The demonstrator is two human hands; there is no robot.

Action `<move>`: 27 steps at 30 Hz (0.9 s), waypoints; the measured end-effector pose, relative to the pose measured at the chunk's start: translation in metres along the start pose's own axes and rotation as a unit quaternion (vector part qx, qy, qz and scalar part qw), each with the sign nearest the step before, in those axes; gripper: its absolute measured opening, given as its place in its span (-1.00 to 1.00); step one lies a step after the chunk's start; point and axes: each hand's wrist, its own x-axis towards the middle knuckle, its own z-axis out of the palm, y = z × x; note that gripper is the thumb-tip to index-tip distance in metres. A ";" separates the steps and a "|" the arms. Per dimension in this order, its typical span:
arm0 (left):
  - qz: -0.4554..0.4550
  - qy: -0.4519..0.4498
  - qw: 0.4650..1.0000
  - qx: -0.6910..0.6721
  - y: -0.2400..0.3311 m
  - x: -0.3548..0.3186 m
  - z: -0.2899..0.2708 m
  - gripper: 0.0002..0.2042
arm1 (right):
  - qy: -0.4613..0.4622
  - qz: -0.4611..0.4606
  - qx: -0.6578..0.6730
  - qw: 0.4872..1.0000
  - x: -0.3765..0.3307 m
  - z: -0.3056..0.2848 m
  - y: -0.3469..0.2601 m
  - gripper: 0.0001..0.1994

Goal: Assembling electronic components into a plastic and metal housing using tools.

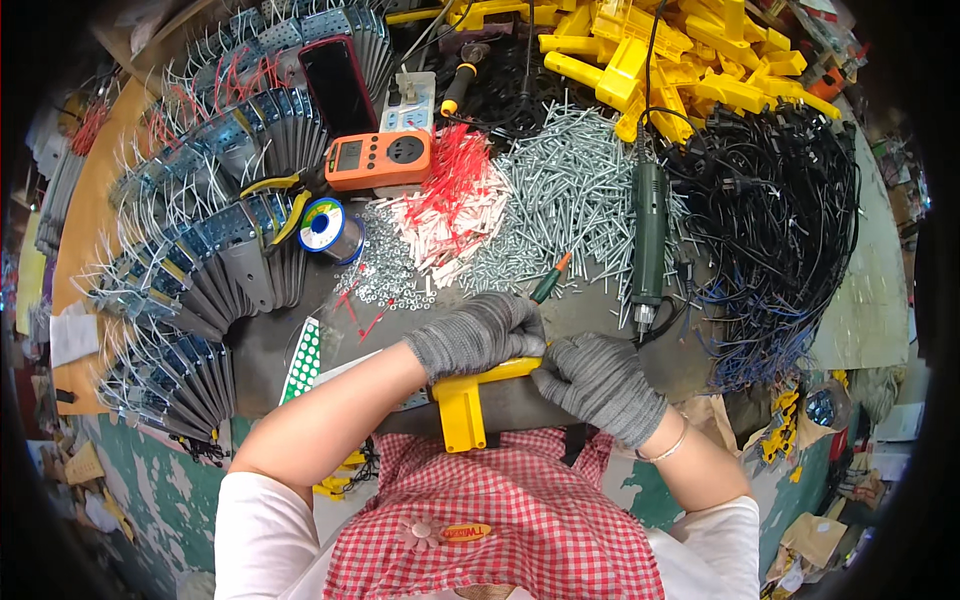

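Observation:
My left hand (478, 338), in a grey knit glove, is curled over a yellow plastic housing (462, 415) with a handle-like bar, held above the table's front edge. At the bar's right end, the gloved fingertips of my right hand (602, 388) are pinched together against it. Anything small between those fingertips is hidden. A green rod-shaped tool with an orange tip (551, 278) sticks out just beyond my left fingers; whether they touch it I cannot tell. Farther right lies a dark green electric screwdriver (649, 235), its bit toward me.
Loose screws (570, 190) are heaped mid-table, beside nuts (385, 268) and red-and-white sleeves (455, 210). Black cables (775, 210) and yellow housings (670, 60) pile right and back. Grey metal-plate assemblies (215, 255), a solder spool (331, 230), pliers (285, 200) and an orange meter (378, 158) stand left.

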 end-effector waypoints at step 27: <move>0.017 0.130 0.921 0.366 0.011 -0.054 0.063 -0.51 | 0.379 0.195 0.051 0.903 0.034 0.016 0.166 -0.19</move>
